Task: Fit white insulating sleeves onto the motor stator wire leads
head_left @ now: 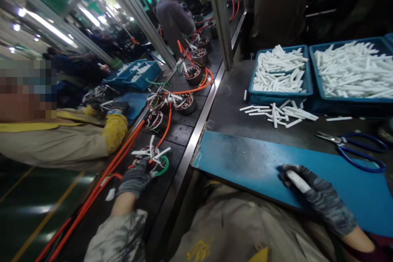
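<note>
My left hand, in a grey striped glove, has its fingers closed at the near edge of a wound motor part with white tubes and a green coil on the conveyor line. Its fingertips are partly hidden against the part. Over the blue mat, my right hand wears a similar glove and holds a white tube in its curled fingers. Blue-handled scissors lie at the mat's far right edge.
Two blue bins hold white tubes, with loose tubes in front. More motor parts and orange cables run along the line. At the left, a person's yellow sleeve cover reaches in. A metal post stands beyond.
</note>
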A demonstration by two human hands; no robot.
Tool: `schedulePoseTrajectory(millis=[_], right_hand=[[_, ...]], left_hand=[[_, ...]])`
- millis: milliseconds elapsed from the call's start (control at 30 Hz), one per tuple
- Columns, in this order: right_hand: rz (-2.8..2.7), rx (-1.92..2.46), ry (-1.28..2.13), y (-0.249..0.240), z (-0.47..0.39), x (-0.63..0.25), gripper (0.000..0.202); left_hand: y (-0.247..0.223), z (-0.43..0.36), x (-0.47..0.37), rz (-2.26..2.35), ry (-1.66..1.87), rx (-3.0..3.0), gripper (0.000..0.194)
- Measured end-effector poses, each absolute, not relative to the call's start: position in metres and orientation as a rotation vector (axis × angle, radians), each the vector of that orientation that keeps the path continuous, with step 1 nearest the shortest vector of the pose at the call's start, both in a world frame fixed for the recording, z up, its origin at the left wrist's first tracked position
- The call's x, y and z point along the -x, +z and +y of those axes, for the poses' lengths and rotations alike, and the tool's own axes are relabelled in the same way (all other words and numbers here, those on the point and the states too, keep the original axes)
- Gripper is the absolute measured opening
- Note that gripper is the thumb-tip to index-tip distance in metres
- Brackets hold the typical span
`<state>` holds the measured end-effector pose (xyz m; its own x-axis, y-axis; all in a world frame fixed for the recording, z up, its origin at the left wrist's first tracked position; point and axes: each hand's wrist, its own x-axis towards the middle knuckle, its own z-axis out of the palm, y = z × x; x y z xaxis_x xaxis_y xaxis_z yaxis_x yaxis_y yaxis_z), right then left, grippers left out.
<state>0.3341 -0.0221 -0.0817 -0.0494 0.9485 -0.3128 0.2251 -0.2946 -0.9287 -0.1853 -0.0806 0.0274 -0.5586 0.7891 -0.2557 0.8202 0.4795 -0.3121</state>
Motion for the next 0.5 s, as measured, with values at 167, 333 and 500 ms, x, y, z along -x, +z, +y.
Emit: schedulePoseTrajectory(millis=[167,333,500], right_hand=[[-1.275,1.557,1.323,-0.081,-0.021,-0.328,0.043],[-1.492,1.428,1.128,-0.094,-0.025,-0.333,0.038],[-1.756,1.323,0.819,-0.111,-0.025,-0.339,0.034]], left_hand=[[0.062,-0.031,0.173,2.869,-0.317,-2.047,0.038],[0.071,0.101,0.128,2.249,-0.025,-2.487,0.048],[0.064,0.178,0.102,2.276,-0.187,-2.301,0.043]])
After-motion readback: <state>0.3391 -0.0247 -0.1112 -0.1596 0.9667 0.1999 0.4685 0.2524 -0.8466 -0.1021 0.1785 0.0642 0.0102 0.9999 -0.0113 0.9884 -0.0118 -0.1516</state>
